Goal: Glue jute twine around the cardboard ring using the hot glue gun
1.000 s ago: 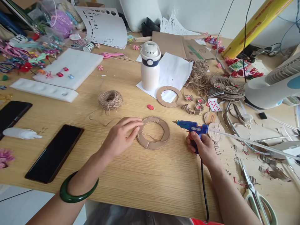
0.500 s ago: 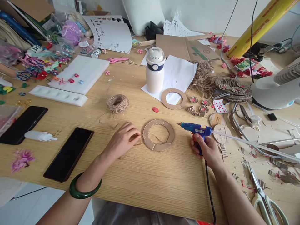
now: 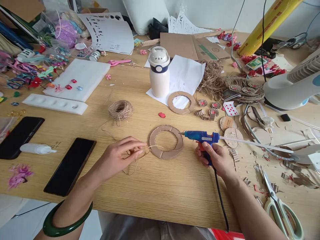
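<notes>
Flat on the table lies a cardboard ring [image 3: 180, 143]. Just left of it, my left hand [image 3: 123, 154] is closed in a pinch on a strand of jute twine [image 3: 131, 174], which loops below the fingers and crosses the ring's lower left. My right hand [image 3: 215, 156] grips a blue hot glue gun [image 3: 202, 136] by its handle. Its nozzle reaches the ring's right edge; whether it touches cannot be told. A long clear glue stick [image 3: 252, 143] sticks out of the back. Behind my left hand sits a ball of twine [image 3: 121, 110].
A second cardboard ring [image 3: 172, 106] lies by a white bottle [image 3: 159, 75]. Red discs [image 3: 162, 115] sit between. At right are scissors [image 3: 277, 203], cardboard scraps and a white appliance [image 3: 282, 91]; at left, a phone [image 3: 70, 166] and a glue bottle [image 3: 37, 148].
The glue gun has moved left, bringing its nozzle to the ring's right edge. My left wrist has turned and dropped, and more of the twine strand shows across the ring. The view has shifted slightly.
</notes>
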Tool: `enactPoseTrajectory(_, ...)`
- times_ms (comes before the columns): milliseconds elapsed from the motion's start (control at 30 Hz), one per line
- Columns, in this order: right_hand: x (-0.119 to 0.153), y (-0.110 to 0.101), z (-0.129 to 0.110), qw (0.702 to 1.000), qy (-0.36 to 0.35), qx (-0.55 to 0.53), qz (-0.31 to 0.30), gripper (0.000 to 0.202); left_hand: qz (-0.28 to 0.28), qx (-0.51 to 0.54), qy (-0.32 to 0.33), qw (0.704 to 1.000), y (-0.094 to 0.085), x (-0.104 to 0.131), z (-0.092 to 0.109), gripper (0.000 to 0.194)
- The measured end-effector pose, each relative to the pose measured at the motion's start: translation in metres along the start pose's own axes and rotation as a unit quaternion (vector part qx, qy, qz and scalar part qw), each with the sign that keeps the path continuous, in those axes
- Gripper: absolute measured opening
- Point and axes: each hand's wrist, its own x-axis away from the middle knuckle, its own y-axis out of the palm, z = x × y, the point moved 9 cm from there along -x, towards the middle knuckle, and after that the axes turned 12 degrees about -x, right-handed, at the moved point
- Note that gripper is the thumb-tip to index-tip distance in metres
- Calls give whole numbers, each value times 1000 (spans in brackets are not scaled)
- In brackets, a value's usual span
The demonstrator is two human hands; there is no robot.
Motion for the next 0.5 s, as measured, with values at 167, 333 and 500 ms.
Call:
enactPoseTrajectory(167,-1,-2,1,1000,-6,15,-2,42,-75,34,-21,996,-5,8,2,31)
enactPoseTrajectory(333,-2,-3,3,1000,-4,30,-2,43,-33,0,33,999,-45,9,12,35)
enactPoseTrajectory(500,-3,-5,2,999,-17,41,5,42,39,-49,21,998,-84,3,28,31)
